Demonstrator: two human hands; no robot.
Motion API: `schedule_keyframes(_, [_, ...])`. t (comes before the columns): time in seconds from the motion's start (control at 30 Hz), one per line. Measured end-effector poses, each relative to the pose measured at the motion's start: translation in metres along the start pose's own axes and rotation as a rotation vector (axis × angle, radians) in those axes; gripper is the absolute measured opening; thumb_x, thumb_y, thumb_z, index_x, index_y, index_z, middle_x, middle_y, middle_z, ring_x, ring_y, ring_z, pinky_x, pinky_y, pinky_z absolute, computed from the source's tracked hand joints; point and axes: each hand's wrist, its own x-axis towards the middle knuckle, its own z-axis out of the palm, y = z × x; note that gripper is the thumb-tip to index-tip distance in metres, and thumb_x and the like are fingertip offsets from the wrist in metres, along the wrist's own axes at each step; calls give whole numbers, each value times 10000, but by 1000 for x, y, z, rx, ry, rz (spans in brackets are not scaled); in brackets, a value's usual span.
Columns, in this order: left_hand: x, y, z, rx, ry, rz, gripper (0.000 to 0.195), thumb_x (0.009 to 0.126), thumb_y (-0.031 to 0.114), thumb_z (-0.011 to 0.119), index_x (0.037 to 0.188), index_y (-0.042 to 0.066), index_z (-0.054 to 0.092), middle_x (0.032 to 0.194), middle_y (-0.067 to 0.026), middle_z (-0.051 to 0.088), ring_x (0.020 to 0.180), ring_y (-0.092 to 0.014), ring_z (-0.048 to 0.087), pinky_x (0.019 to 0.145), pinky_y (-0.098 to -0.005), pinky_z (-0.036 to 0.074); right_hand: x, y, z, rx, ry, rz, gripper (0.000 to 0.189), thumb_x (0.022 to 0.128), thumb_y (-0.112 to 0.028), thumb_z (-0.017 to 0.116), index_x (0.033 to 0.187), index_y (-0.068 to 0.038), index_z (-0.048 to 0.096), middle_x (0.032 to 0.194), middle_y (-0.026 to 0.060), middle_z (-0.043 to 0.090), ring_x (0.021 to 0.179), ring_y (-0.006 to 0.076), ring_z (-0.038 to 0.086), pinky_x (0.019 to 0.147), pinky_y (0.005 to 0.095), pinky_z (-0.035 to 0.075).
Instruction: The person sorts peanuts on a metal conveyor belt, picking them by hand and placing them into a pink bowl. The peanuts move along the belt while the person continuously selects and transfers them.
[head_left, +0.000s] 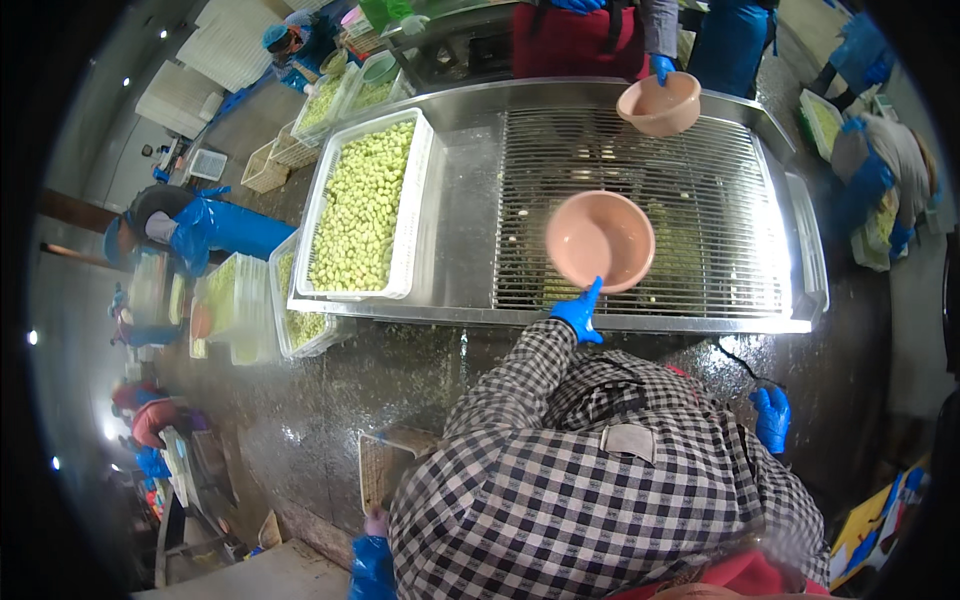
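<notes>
My left hand (579, 310), in a blue glove, grips the near rim of a pink plastic basin (634, 232). The basin looks bare inside and is over the metal bar grate (720, 202) of a steel sorting table; whether it rests on the bars cannot be told. My right hand (771, 421), also gloved in blue, hangs at my right side, away from the table. It holds nothing and its fingers are partly spread. Green matter, blurred, shows below the bars, and a few pale pieces lie on the grate.
A white plastic crate (417, 217) of green shelled beans (360, 214) stands on the table's left end. Across the table, a co-worker's gloved hand (662, 69) holds another pink basin (660, 109). More bean crates (229, 300) stand left, near other workers. The floor (315, 420) is wet.
</notes>
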Motion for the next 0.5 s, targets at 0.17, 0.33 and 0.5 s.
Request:
schedule_keyframes(0.17, [15, 54, 14, -38, -90, -59, 1166, 652, 441, 827, 1515, 110, 117, 1491, -194, 343, 1303, -354, 438, 1076, -426, 387, 12, 2, -17, 79, -138, 165, 205, 915, -172, 582, 1014, -4, 642, 851, 105, 636, 780, 200, 586, 719, 349, 467])
schedule_keyframes(0.33, [16, 57, 21, 73, -64, -65, 1051, 700, 522, 751, 1496, 98, 212, 1412, -179, 456, 1245, -336, 499, 1032, -428, 418, 41, 15, -10, 55, -165, 15, 206, 924, -163, 582, 1055, -18, 643, 865, 100, 648, 788, 187, 590, 718, 337, 470])
schedule_keyframes(0.5, [6, 75, 31, 137, -36, -44, 1023, 744, 556, 687, 1522, 157, 155, 1296, -174, 547, 1158, -338, 544, 1027, -565, 339, 82, 33, -13, -56, -248, -256, 230, 918, -146, 596, 1106, -24, 648, 895, 71, 667, 779, 164, 617, 731, 309, 492])
